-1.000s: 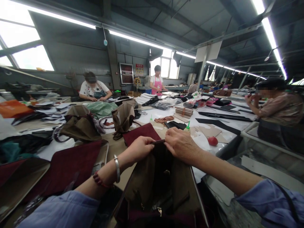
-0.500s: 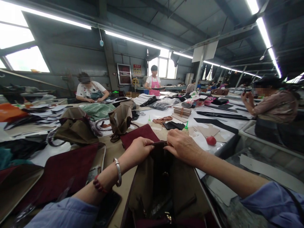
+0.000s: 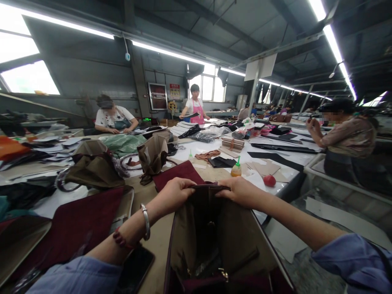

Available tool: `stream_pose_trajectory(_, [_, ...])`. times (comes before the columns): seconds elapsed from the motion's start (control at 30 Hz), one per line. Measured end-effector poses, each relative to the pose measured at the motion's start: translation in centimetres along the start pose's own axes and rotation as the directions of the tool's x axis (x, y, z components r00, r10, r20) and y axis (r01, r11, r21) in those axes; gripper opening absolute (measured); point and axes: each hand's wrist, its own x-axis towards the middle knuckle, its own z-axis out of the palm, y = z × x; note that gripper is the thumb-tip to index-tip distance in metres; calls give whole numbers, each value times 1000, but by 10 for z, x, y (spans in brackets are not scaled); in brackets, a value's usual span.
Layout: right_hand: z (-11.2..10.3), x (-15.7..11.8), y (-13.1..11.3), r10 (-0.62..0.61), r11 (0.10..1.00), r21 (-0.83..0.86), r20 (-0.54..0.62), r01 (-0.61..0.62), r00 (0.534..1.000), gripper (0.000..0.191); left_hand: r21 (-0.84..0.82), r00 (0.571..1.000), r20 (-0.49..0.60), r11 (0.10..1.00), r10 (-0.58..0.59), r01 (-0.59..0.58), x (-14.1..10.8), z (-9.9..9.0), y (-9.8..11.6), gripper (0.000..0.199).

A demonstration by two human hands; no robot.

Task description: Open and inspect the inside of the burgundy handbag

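Big workshop, strip lights overhead, long table [image 3: 159,241] covered w/ cut material. Right at the near edge of it stands an open brown bag [image 3: 214,237], mouth toward the wearer, brown lining showing inside, maroon trim and a small gold fitting at its near rim. Both hands are on the bag's far top edge. Left hand [image 3: 176,192] is curled shut over the left end of that edge, fingers folded on top, thumb underneath; silver bangle and a red bead bracelet on the wrist. Right hand [image 3: 240,191] is pinched shut on the right end of the same edge, fingers flat along it. The two hands are apart, w/ the dark rim stretched between them.

Just beyond the bag lies a maroon fabric piece [image 3: 179,173]; a bigger maroon panel [image 3: 82,222] lies to the left, near the left forearm. A dark phone [image 3: 136,269] lies flat on the table under that forearm. Further left, a slumped olive-brown bag [image 3: 93,167], and behind the maroon piece a smaller upright brown bag [image 3: 153,155]. To the right, a small glue bottle w/ green tip [image 3: 236,168] and a red ball-like thing [image 3: 269,180] on white sheets.

Other people at work farther off: one seated at the far left [image 3: 112,118], one standing in a pink apron [image 3: 194,108], one seated at right [image 3: 346,134].
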Motion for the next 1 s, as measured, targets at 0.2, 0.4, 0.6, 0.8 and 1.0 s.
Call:
stream_pose_trajectory(0.2, [2,6,3,40,999,31,41,-41,998,19,-54,999,44,999,-5,8,2,-2,-2,28])
stream_pose_trajectory(0.4, [1,8,8,20,999,25,11,-20,1000,20,-47,998,47,998,-44,46,6,-2,7,30])
stream_pose_trajectory(0.6, [0,7,8,-15,987,161,-13,17,1000,21,29,996,32,997,-78,77,7,1,18,30])
stream_pose_trajectory(0.8, [-2,15,6,46,999,8,4,-46,999,17,34,996,71,998,-46,44,11,2,25,39])
stream_pose_trajectory(1.0, [-5,19,5,39,998,-56,7,-39,999,16,-1,990,124,998,-62,62,15,2,22,40])
